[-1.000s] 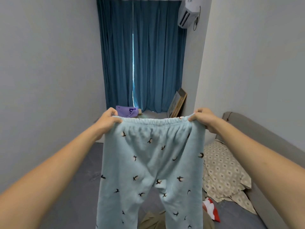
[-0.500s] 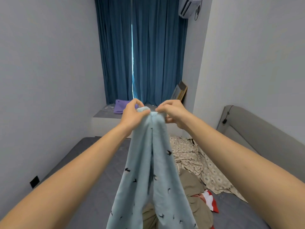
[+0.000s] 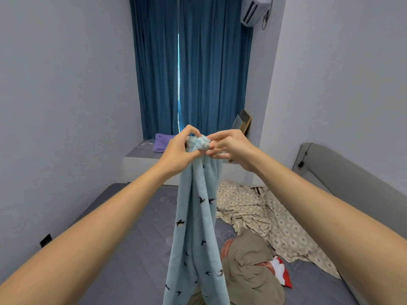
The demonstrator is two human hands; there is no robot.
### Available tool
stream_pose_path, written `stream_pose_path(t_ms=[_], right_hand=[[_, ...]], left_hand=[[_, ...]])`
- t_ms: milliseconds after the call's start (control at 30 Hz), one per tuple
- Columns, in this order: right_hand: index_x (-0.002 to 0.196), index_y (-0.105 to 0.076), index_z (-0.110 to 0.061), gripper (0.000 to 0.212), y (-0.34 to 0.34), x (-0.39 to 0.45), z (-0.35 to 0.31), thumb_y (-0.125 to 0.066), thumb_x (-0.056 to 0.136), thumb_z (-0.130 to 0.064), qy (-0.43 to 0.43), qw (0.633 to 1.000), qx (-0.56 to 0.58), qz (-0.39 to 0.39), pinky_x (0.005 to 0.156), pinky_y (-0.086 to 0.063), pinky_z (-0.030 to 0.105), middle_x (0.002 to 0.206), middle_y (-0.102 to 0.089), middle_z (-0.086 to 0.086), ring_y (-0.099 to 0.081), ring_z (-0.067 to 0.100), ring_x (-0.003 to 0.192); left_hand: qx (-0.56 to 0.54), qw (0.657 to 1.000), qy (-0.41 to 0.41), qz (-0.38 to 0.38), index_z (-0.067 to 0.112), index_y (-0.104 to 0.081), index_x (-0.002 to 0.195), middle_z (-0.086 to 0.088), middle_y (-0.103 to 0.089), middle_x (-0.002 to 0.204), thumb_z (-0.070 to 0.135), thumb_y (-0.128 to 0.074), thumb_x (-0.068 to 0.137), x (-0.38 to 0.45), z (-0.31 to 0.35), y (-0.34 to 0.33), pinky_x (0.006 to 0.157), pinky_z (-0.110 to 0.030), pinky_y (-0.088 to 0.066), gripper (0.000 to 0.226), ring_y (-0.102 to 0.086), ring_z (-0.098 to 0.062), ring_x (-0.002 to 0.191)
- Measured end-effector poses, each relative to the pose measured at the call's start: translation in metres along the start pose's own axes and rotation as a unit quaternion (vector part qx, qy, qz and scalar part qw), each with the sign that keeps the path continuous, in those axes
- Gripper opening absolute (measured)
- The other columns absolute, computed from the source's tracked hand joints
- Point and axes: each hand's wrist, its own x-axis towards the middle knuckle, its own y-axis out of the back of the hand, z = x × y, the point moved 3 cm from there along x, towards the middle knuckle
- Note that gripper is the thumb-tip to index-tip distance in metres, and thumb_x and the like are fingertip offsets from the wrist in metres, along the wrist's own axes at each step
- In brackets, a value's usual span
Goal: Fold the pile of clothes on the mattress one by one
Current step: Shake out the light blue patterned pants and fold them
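Observation:
Light blue fleece trousers (image 3: 196, 227) with small dark bird prints hang in front of me, folded lengthwise so the two legs lie together. My left hand (image 3: 178, 150) grips the bunched waistband at its top. My right hand (image 3: 226, 147) pinches the same waistband from the right, fingers touching the left hand's. The legs dangle down over the grey mattress (image 3: 132, 227). On the mattress at the lower right lies the pile: a khaki garment (image 3: 248, 267) and a red and white piece (image 3: 282, 271).
A beige patterned sheet (image 3: 271, 216) is crumpled on the mattress's right side against the grey headboard (image 3: 343, 168). Blue curtains (image 3: 193, 67) hang at the far end above a ledge with a purple item (image 3: 161, 145). Walls stand close on both sides.
My hands came together from shoulder width, folding the spread trousers in half lengthwise. The waistband is now bunched between both hands and my view has tilted down.

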Motion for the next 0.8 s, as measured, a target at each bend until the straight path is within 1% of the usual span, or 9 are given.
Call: stream_pose_path(t_ms=[33,100,200,267,367,433,567,667,800], right_hand=[[0.113,-0.077,-0.012,0.036,0.003,0.000,0.001,-0.066,0.084,0.005,0.027,0.997,-0.069,0.008,0.074,-0.060,0.024,0.087,-0.074,-0.001,-0.071,0.008,0.082],[0.106,-0.077,-0.022,0.030,0.007,0.001,0.005,-0.073,0.082,-0.004,0.068,0.979,-0.190,0.017,0.062,-0.049,0.021,0.080,-0.058,-0.003,-0.054,0.007,0.071],[0.102,-0.071,-0.025,0.031,0.015,0.007,0.018,-0.086,0.076,-0.030,0.104,0.910,-0.400,0.025,0.085,-0.045,0.033,0.106,-0.046,-0.001,-0.044,0.019,0.102],[0.097,-0.069,-0.014,0.041,0.020,0.009,0.024,-0.089,0.073,-0.042,0.101,0.888,-0.449,0.025,0.096,-0.040,0.035,0.116,-0.043,-0.001,-0.039,0.021,0.113],[0.074,-0.056,-0.003,0.051,0.025,0.009,0.019,-0.089,0.074,-0.042,0.131,0.889,-0.437,0.022,0.083,-0.043,0.038,0.093,-0.051,-0.002,-0.048,0.020,0.098],[0.074,-0.057,-0.003,0.046,0.026,0.010,0.009,-0.087,0.076,-0.038,0.132,0.906,-0.401,0.034,0.073,-0.044,0.039,0.078,-0.055,0.000,-0.054,0.018,0.083],[0.087,-0.062,-0.006,0.038,0.025,0.010,-0.010,-0.085,0.081,-0.036,0.101,0.956,-0.272,0.043,0.079,-0.057,0.050,0.083,-0.061,0.001,-0.061,0.018,0.082],[0.083,-0.058,-0.015,0.034,0.016,0.003,-0.025,-0.085,0.083,-0.036,0.142,0.955,-0.250,0.066,0.070,-0.049,0.041,0.078,-0.057,-0.003,-0.057,0.014,0.075],[0.096,-0.059,-0.005,0.033,-0.004,-0.013,-0.036,-0.082,0.089,-0.027,0.145,0.956,-0.230,0.108,0.076,-0.055,0.038,0.088,-0.063,0.003,-0.062,0.012,0.081]], left_hand=[[-0.001,1.000,0.001,-0.011,0.025,-0.055,0.109,-0.012,-0.068,0.089,0.016,-0.076,0.092,0.000,0.001,0.002,0.067,-0.028,-0.044,0.029,-0.051,-0.009,0.070],[-0.004,0.999,0.005,-0.035,0.023,-0.055,0.110,-0.021,-0.066,0.094,0.011,-0.071,0.094,0.000,0.002,0.007,0.072,-0.039,-0.046,0.025,-0.054,-0.023,0.076],[-0.010,0.999,0.002,-0.044,0.019,-0.056,0.110,-0.032,-0.056,0.093,0.007,-0.065,0.097,0.002,0.001,0.020,0.075,-0.042,-0.041,0.019,-0.046,-0.027,0.078],[-0.032,0.999,0.005,-0.042,0.017,-0.055,0.108,-0.031,-0.054,0.090,0.006,-0.062,0.099,0.004,-0.001,0.032,0.075,-0.041,-0.039,0.016,-0.045,-0.024,0.079],[-0.044,0.998,0.005,-0.047,0.015,-0.054,0.105,-0.016,-0.055,0.087,0.006,-0.062,0.100,0.008,-0.005,0.050,0.075,-0.040,-0.039,0.013,-0.047,-0.021,0.081],[-0.037,0.998,0.007,-0.052,0.015,-0.054,0.103,-0.010,-0.056,0.088,0.009,-0.063,0.100,0.012,-0.007,0.060,0.074,-0.039,-0.039,0.011,-0.048,-0.020,0.081],[-0.045,0.998,0.012,-0.046,0.012,-0.052,0.102,-0.003,-0.056,0.084,0.012,-0.064,0.100,0.016,-0.015,0.083,0.069,-0.024,-0.043,0.012,-0.051,-0.012,0.078],[-0.054,0.997,0.026,-0.046,0.009,-0.050,0.099,-0.005,-0.054,0.084,0.009,-0.064,0.099,0.015,-0.022,0.098,0.068,-0.020,-0.041,0.014,-0.049,-0.011,0.079],[-0.091,0.994,0.045,-0.052,0.006,-0.047,0.097,-0.007,-0.052,0.083,0.004,-0.063,0.094,0.014,-0.022,0.109,0.062,-0.023,-0.038,0.016,-0.047,-0.011,0.072]])
